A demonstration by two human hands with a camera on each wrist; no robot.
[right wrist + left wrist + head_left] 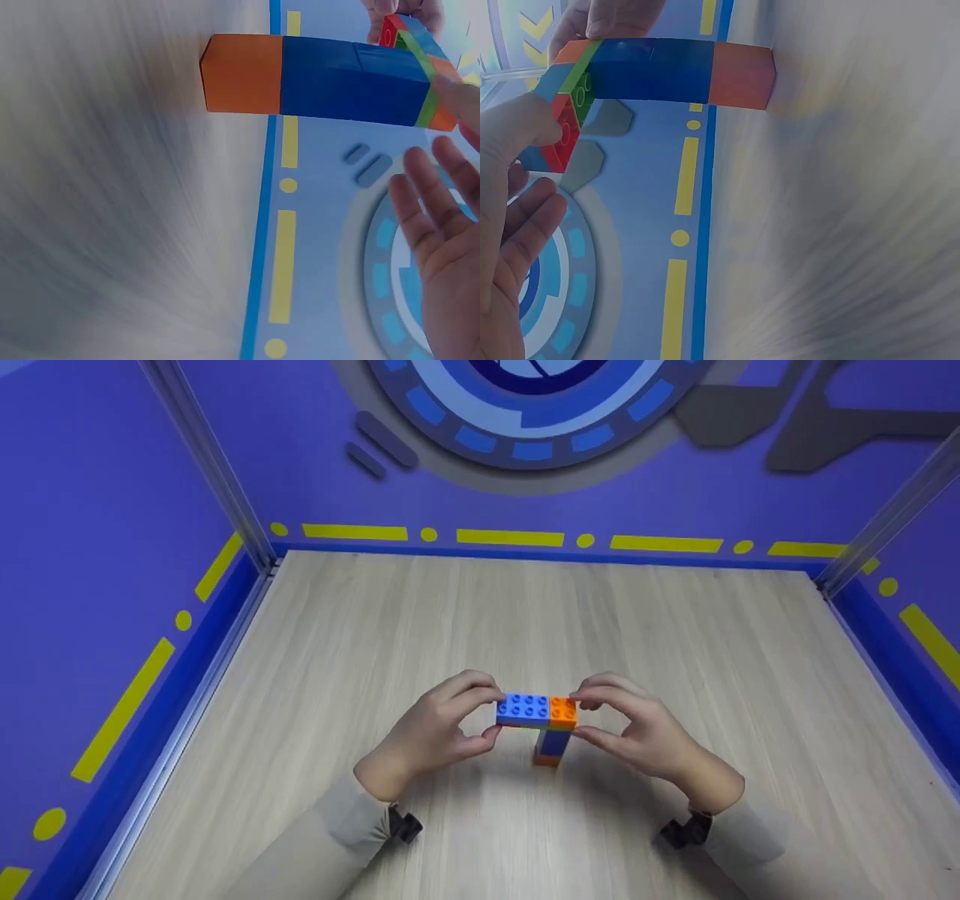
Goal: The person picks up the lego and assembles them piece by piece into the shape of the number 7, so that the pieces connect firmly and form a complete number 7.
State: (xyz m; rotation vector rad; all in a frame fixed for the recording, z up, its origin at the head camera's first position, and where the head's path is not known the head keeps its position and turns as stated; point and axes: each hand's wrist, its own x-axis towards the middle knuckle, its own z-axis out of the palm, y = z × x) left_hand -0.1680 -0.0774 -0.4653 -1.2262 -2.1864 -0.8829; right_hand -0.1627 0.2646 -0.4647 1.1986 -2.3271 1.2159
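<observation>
A tower of toy building bricks stands upright on the table, with an orange brick [244,73] at its foot and two dark blue bricks [349,81] stacked above. Across the top runs an arm jutting left, topped by a long blue brick [523,710] and a small orange brick [563,711]. Beneath these show a green brick [580,96] and a red brick [564,142]. My left hand [439,724] pinches the blue brick's free left end between thumb and fingers. At the opposite end, my right hand [645,727] pinches the orange top brick over the column.
The wood-grain table [480,615] is bounded by blue-purple panels [247,457] at the back and sides, with metal corner posts [214,465]. Yellow dashes and dots run along the panels' lower edges. A dark wrist device [405,826] sits at each cuff.
</observation>
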